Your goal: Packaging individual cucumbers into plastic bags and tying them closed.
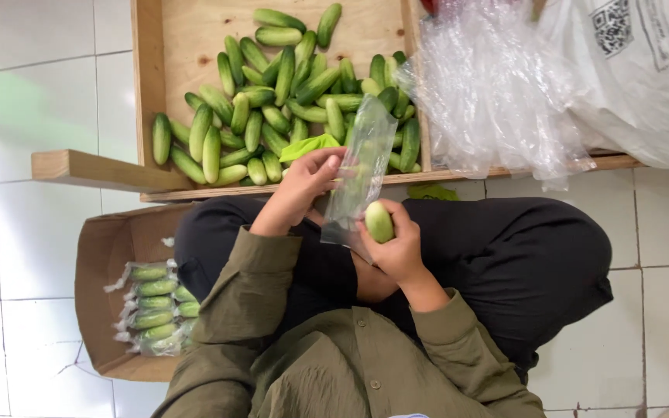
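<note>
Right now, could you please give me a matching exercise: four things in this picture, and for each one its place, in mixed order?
Things:
1. single cucumber
2. clear plastic bag
3. loose cucumbers
4. bagged cucumbers

Places:
A. in the wooden tray
B. in the cardboard box
C. in the right hand
D. pinched by the left hand

Pairs: 1-C, 2-D, 3-A, 4-B
</note>
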